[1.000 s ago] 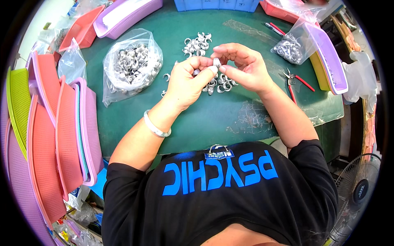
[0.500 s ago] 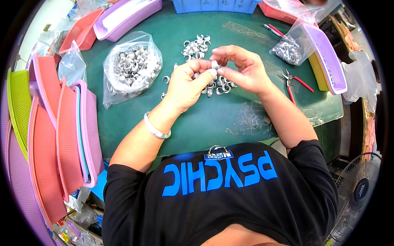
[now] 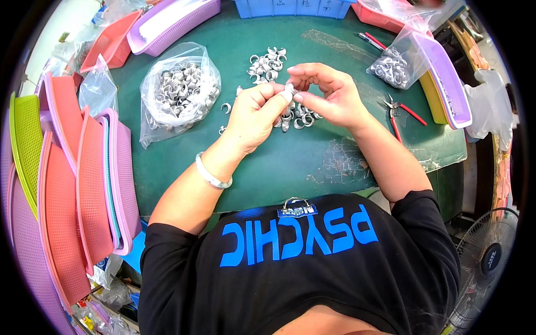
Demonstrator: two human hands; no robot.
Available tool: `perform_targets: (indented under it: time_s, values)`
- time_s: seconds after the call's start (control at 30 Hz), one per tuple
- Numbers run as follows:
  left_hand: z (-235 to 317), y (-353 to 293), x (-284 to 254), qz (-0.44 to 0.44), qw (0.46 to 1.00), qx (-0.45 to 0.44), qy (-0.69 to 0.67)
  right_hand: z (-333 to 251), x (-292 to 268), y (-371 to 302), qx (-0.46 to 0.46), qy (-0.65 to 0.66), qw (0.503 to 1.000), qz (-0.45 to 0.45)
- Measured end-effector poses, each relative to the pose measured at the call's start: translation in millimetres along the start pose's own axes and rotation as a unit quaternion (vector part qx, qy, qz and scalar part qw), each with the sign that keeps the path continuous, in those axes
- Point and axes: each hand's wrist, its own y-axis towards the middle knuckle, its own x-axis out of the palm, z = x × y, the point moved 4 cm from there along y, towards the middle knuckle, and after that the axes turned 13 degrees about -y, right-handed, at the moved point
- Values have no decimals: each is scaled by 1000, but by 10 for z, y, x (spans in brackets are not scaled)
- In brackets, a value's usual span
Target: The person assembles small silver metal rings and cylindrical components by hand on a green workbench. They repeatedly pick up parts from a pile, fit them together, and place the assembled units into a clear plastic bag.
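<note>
Silver ring [image 3: 290, 89] sits pinched between the fingers of your left hand [image 3: 254, 114]; hold it lightly and steadily, your right hand [image 3: 338, 97] parting its fingers wide beside it.

Bright, even light covers the green tabletop [image 3: 273, 170] – fisheye distortion bends edges toward black corners

Black shirt [image 3: 346, 285] — pale bangle [image 3: 206, 173]
</note>
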Motion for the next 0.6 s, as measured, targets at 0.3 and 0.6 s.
perform_targets:
  time_s: [0.3,0.6]
  values:
    - [-8,2,-18,3,1000,0,8,-54,-4,13,-42,-66,997,4]
    - [-10,5,-35,4,999,-6,36,-119,-13,21,-69,-116,991,5]
